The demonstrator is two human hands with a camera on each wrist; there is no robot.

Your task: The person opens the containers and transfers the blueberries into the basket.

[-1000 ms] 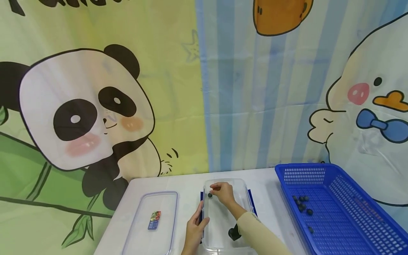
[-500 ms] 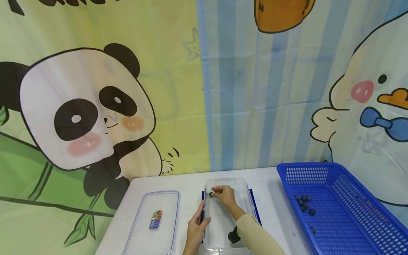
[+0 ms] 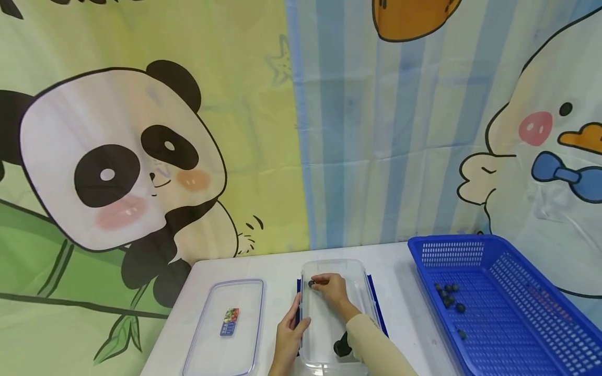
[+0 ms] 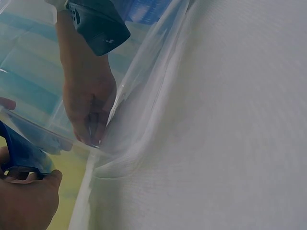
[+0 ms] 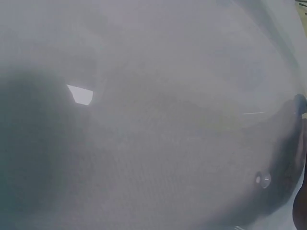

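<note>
In the head view my left hand (image 3: 290,334) grips the left wall of a clear plastic container (image 3: 324,360), thumb at the rim. A blue side latch (image 4: 26,155) shows beside that hand (image 4: 29,203) in the left wrist view. My right hand (image 3: 336,293) is over the container's far left part and pinches a blueberry (image 3: 311,283) between thumb and fingers. Through the clear wall, the left wrist view shows this right hand (image 4: 91,108) pointing down. At the right edge of the right wrist view the dark blueberry (image 5: 300,103) is partly visible.
A blue mesh basket (image 3: 505,297) stands to the right with several blueberries (image 3: 448,300) in it. On the left a clear lid (image 3: 244,350) with a colourful label (image 3: 229,321) lies on the white table (image 3: 277,271). A printed curtain (image 3: 348,156) hangs behind.
My right fingertips have come down slightly onto the blueberry at the far left of the container. The left hand keeps its hold; the head view has shifted a little.
</note>
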